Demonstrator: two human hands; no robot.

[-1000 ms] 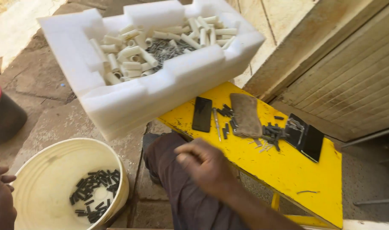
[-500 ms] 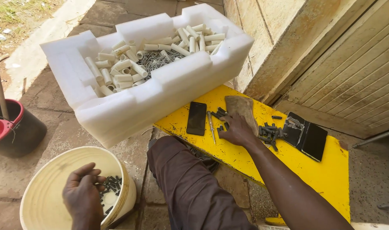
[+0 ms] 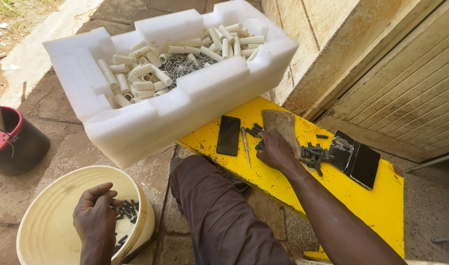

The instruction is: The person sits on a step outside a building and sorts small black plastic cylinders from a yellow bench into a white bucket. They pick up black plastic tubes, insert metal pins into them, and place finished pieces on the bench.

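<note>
Bright daylight all over, and the white foam box [image 3: 185, 105] is nearly blown out along its top edges. Shadows are soft, everything's sharp, with just some wide-angle bending toward the corners.

A smooth cream plastic bucket [image 3: 42, 221], a matt white foam box [image 3: 195, 98], and a scuffed, glossy yellow-painted desk [image 3: 367, 201].

I see a white foam box [image 3: 185, 105] resting on the far-left end of the yellow bench [image 3: 377, 206], one dark-screened phone [image 3: 228, 135] lying flat just right of that box, and two more dark phones [image 3: 357, 159] near the bench's right end.
</note>
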